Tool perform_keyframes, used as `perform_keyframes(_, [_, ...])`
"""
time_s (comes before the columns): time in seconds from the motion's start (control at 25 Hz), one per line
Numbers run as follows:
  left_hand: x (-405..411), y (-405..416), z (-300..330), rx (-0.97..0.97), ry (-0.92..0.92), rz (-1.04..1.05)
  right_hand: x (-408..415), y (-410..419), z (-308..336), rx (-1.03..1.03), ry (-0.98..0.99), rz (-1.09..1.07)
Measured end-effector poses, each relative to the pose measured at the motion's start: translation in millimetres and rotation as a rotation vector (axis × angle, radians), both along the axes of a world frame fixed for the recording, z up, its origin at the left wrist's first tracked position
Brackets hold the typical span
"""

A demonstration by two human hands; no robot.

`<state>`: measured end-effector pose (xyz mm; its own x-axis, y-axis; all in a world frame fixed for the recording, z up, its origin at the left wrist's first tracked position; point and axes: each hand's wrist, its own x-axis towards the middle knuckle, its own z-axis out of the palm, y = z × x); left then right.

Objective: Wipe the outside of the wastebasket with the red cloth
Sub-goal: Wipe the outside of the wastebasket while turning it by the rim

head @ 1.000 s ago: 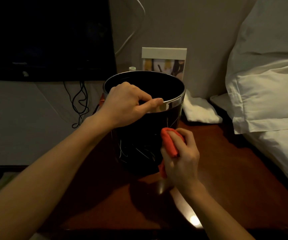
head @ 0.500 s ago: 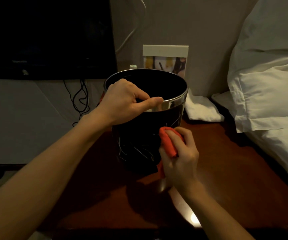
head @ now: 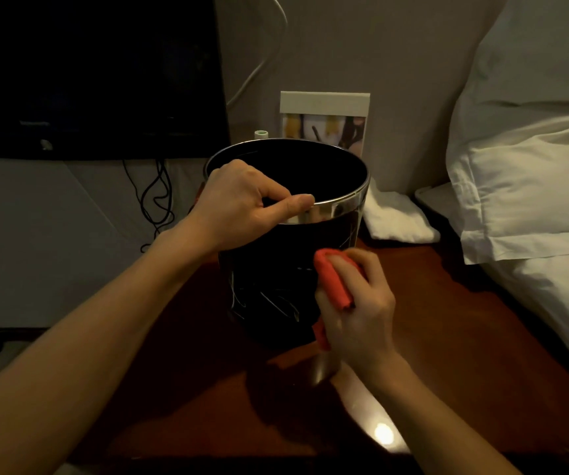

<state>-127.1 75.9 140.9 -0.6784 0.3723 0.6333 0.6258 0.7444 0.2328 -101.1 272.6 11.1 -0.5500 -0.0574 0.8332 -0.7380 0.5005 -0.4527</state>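
The wastebasket stands upright on the dark red-brown desk, toward its back-left corner, close to the wall. It is a round, black, glossy bin with a bright metal rim, and pale scratch-like marks show on its lower wall. It looks stiff and fairly light, and its polished side is probably slippery, so it would likely slide or turn on the smooth desk if rubbed without support. The rim seems the sound place to hold it, and that is where the left hand is: its fingers curl over the near-left part of the rim into the opening, with the thumb stretched along the metal band outside, gripping it steady.

The red cloth is soft and bunched into a thick fold. The right hand clasps it, fingers wrapped over the top of the fold and a loose end hanging below the palm. The cloth is pressed against the near-right side of the bin's outer wall, about halfway up, below the rim and to the right of the left hand. The bin thus lies in front of and just left of the right hand, touching it only through the cloth.

Behind the bin a photo frame stands against the wall. A folded white towel lies at the desk's back edge, and white pillows rise past the right edge.
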Motion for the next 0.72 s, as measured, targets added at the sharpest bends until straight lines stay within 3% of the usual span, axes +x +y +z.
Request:
perform_keyframes(0.16, [0,0,0,-0.008,0.003,0.005,-9,-2,39,-0.108,0.095,-0.040])
perform_keyframes(0.44, [-2,-2,0,0.019,-0.027,-0.053,5,1,-36,0.007,-0.110,0.048])
perform_keyframes(0.6, [-2,-11,5,0.063,-0.100,-0.083,7,1,-20,-0.045,-0.087,0.049])
perform_keyframes(0.72, [3,-11,6,-0.093,-0.034,0.007,4,1,4,-0.096,-0.007,0.021])
